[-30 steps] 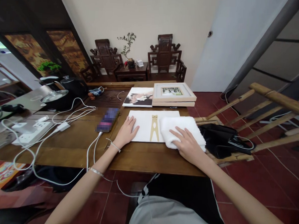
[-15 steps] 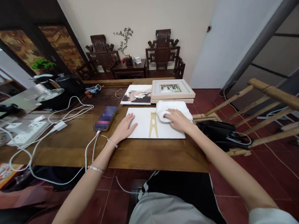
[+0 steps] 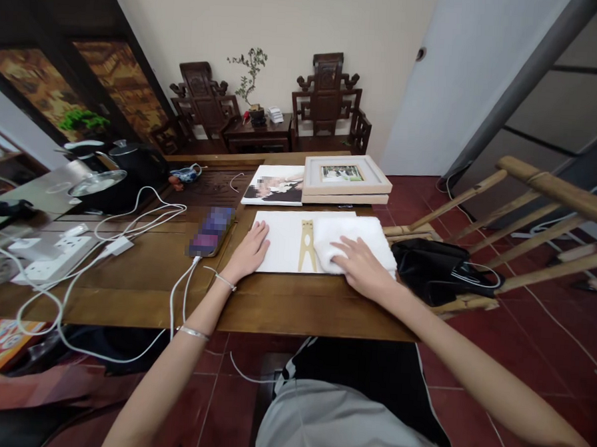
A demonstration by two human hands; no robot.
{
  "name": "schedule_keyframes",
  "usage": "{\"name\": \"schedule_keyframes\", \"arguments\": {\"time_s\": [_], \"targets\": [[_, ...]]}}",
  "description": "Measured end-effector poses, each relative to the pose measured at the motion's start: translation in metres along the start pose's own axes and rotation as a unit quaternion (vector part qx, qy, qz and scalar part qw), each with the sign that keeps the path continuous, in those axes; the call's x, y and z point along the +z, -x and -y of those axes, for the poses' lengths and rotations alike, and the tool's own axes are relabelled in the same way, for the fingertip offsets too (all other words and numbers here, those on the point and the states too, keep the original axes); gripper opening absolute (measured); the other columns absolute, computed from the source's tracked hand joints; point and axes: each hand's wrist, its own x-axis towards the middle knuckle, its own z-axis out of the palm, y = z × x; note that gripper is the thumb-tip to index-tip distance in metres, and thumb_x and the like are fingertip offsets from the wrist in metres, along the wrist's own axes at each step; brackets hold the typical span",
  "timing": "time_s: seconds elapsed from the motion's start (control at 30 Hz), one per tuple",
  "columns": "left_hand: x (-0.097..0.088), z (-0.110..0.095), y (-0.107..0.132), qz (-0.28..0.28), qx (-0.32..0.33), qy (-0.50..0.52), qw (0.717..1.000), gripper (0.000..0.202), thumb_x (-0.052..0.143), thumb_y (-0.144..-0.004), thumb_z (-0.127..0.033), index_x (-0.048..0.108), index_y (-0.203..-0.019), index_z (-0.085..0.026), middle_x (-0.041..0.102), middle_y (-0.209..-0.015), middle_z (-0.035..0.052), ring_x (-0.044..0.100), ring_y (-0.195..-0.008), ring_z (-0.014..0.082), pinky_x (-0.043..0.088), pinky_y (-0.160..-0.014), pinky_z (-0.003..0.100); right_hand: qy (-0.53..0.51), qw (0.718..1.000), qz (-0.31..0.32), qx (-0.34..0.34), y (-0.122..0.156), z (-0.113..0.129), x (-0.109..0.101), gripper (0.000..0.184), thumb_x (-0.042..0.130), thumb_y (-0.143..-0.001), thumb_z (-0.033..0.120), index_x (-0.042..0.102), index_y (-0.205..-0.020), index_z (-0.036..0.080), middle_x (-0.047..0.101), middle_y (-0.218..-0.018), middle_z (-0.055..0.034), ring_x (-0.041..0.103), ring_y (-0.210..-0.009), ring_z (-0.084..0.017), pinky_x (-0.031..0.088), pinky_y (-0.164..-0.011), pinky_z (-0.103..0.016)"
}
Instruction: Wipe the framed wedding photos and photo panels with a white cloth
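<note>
A white panel (image 3: 281, 244) lies flat on the wooden table, with a gold A-shaped stand piece (image 3: 307, 240) down its middle. It looks like the back of a picture frame. My left hand (image 3: 248, 253) rests flat on the panel's left edge, fingers stretched out. Pressed to the right part of the panel is a folded white towel (image 3: 378, 238), and my right hand (image 3: 361, 265) holds it from above with its fingers bent into the cloth. The towel covers the panel's right end.
Behind the panel lie a photo print (image 3: 275, 183) and stacked light-wood picture frames (image 3: 348, 174). A phone (image 3: 211, 231) on a cable is left of my left hand. Farther left are a power strip (image 3: 56, 257) and loose white cables. A bamboo chair (image 3: 555, 187) holding a black bag (image 3: 426, 267) stands at right.
My right hand has drawn the towel toward me, down to the panel's near right corner. The left hand stays on the left edge.
</note>
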Motion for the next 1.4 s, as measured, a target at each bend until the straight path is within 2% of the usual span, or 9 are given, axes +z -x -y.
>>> {"name": "schedule_keyframes", "arguments": {"time_s": [0.17,0.33,0.57,0.7,0.8,1.0,1.17,1.27,1.4], "targets": [[0.0,-0.004,0.0,-0.001,0.007,-0.018,1.0,0.061,0.029,-0.101,-0.043,0.042,-0.148,-0.008,0.034,-0.159,0.0176,0.025,-0.151,0.028,0.022,-0.123,0.049,0.024,0.998,-0.054,-0.031,0.052,0.042,-0.004,0.038,0.052,-0.074,-0.005,0.072,-0.096,0.019,0.057,-0.142,-0.0129,0.043,-0.136,-0.04,0.033,-0.11,-0.065],[-0.001,-0.008,0.001,0.0,0.007,-0.027,1.0,0.06,0.029,-0.1,-0.04,0.042,-0.147,-0.005,0.035,-0.159,0.0194,0.025,-0.151,0.028,0.021,-0.124,0.048,0.017,0.998,-0.048,-0.042,0.055,0.047,-0.009,0.034,0.054,-0.075,-0.003,0.072,-0.092,0.02,0.057,-0.142,-0.0133,0.044,-0.136,-0.04,0.035,-0.108,-0.065],[-0.003,-0.01,0.0,0.005,0.002,-0.032,0.999,0.059,0.031,-0.099,-0.037,0.042,-0.147,-0.004,0.034,-0.159,0.02,0.025,-0.151,0.0276,0.02,-0.124,0.047,-0.037,0.999,0.037,0.006,0.0,0.006,-0.021,0.053,0.046,-0.07,-0.004,0.067,-0.114,0.017,0.06,-0.137,-0.0153,0.046,-0.134,-0.033,0.037,-0.108,-0.053],[-0.001,-0.008,0.0,0.002,0.002,-0.031,1.0,0.057,0.032,-0.099,-0.037,0.043,-0.147,-0.007,0.036,-0.159,0.0178,0.025,-0.151,0.0268,0.021,-0.124,0.047,-0.053,0.995,0.078,0.024,-0.046,-0.026,-0.029,0.05,0.045,-0.073,-0.001,0.067,-0.115,0.016,0.068,-0.112,-0.0149,0.06,-0.107,-0.028,0.043,-0.088,-0.037],[0.0,-0.007,0.0,-0.005,0.004,-0.025,1.0,0.056,0.033,-0.099,-0.038,0.043,-0.147,-0.01,0.036,-0.159,0.0154,0.026,-0.151,0.0264,0.021,-0.124,0.047,-0.053,0.994,0.086,0.035,-0.074,-0.047,-0.03,0.053,0.043,-0.074,0.0,0.066,-0.118,0.017,0.069,-0.105,-0.0133,0.061,-0.095,-0.026,0.04,-0.078,-0.032],[-0.001,-0.006,0.001,-0.003,0.005,-0.023,1.0,0.058,0.032,-0.099,-0.04,0.043,-0.147,-0.008,0.036,-0.159,0.0167,0.026,-0.151,0.0268,0.021,-0.124,0.047,-0.056,0.995,0.077,0.034,-0.095,-0.062,-0.026,0.054,0.043,-0.073,-0.002,0.067,-0.118,0.015,0.071,-0.106,-0.013,0.06,-0.097,-0.027,0.038,-0.078,-0.031],[0.0,-0.006,0.001,-0.007,0.005,-0.011,1.0,0.058,0.032,-0.1,-0.044,0.044,-0.147,-0.011,0.037,-0.159,0.0151,0.027,-0.151,0.0272,0.022,-0.124,0.048,-0.044,0.996,0.06,0.044,-0.075,-0.046,-0.02,0.054,0.043,-0.074,-0.002,0.066,-0.119,0.015,0.069,-0.11,-0.0146,0.061,-0.1,-0.028,0.042,-0.084,-0.034],[0.001,-0.007,0.0,-0.007,0.0,-0.014,1.0,0.059,0.032,-0.1,-0.042,0.044,-0.147,-0.009,0.036,-0.159,0.0166,0.026,-0.151,0.0279,0.022,-0.123,0.049,-0.032,0.998,0.048,0.037,-0.047,-0.027,-0.014,0.051,0.045,-0.073,-0.002,0.067,-0.116,0.015,0.066,-0.119,-0.0169,0.059,-0.112,-0.031,0.042,-0.096,-0.042],[0.001,-0.007,0.0,-0.005,0.005,-0.019,1.0,0.061,0.031,-0.1,-0.041,0.044,-0.146,-0.005,0.035,-0.158,0.019,0.025,-0.151,0.0285,0.021,-0.124,0.047,-0.03,0.999,0.013,0.01,0.001,0.002,-0.011,0.052,0.046,-0.07,-0.005,0.068,-0.112,0.016,0.059,-0.138,-0.0157,0.046,-0.135,-0.035,0.033,-0.111,-0.058]]}}
